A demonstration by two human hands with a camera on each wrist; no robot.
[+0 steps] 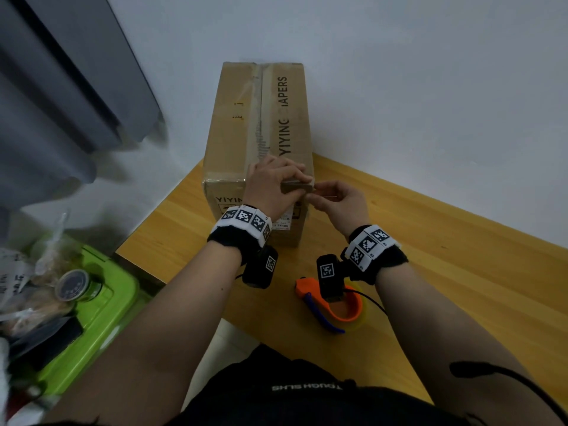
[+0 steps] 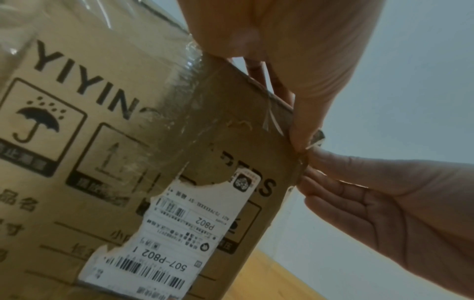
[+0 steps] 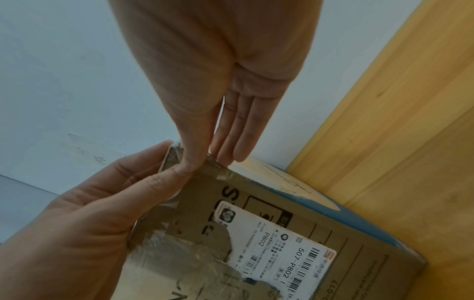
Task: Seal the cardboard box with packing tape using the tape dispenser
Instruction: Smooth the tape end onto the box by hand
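The cardboard box (image 1: 239, 124) stands on the wooden table (image 1: 430, 256), with old clear tape (image 1: 259, 118) along its top seam. My left hand (image 1: 276, 179) lies over the near top edge at the right corner. In the left wrist view its thumb (image 2: 302, 125) is on the front face and its fingers are behind the edge. My right hand (image 1: 335, 201) meets it there and pinches a small end of clear tape (image 2: 316, 141) at the corner. The orange tape dispenser (image 1: 350, 312) lies on the table below my right wrist, held by neither hand.
A torn shipping label (image 2: 179, 233) is stuck to the box's front face. A green bin (image 1: 101, 302) with a jar and bags sits left of the table. A grey curtain (image 1: 61, 87) hangs at far left. The white wall is just behind the box.
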